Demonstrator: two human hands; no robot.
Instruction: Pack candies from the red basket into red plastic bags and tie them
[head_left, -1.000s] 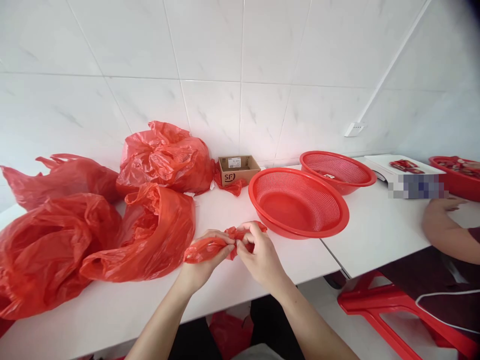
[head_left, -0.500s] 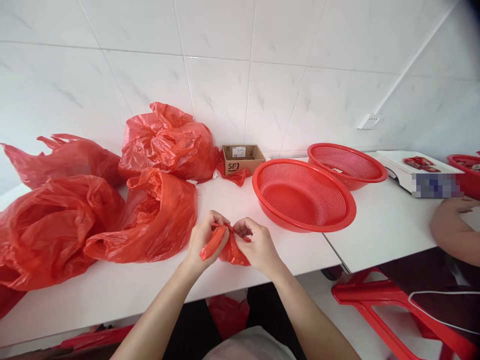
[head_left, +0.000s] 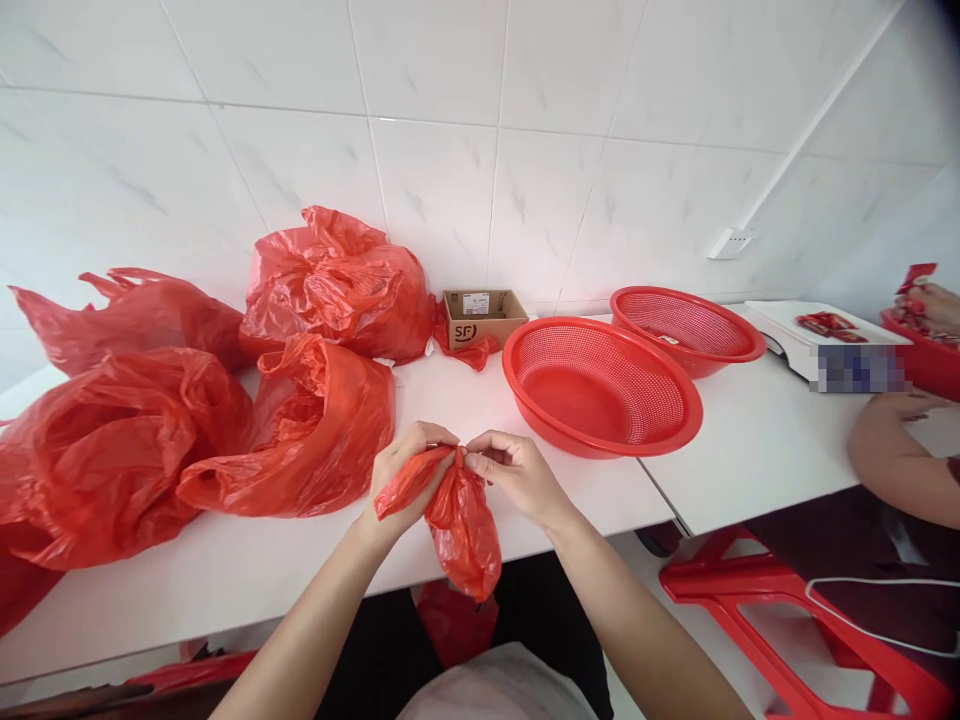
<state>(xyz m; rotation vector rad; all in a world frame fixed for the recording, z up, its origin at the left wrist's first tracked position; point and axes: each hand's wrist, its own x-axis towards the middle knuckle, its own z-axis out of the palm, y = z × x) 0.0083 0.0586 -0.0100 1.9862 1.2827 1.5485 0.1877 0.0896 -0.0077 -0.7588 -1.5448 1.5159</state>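
Observation:
A small red plastic bag [head_left: 463,535] hangs from my fingers, its lower part bulging in front of the table's near edge. My left hand [head_left: 409,465] is closed around the gathered upper part, and a loose end of the plastic sticks out over the palm. With thumb and forefinger, my right hand [head_left: 514,470] pinches the bag's twisted neck from the other side. What the bag contains cannot be made out.
Several large red plastic bags [head_left: 330,290] crowd the left side. A cardboard box [head_left: 495,325] stands against the wall. Two red baskets [head_left: 600,440] sit on the right, beside a white scale [head_left: 799,350] with red packets. At far right, a co-worker's arm [head_left: 892,455] rests near the scale.
The small bag has been lifted and its bulging part now hangs into view below my hands. A co-worker's hand with a red packet has appeared at far right. The view has shifted slightly.

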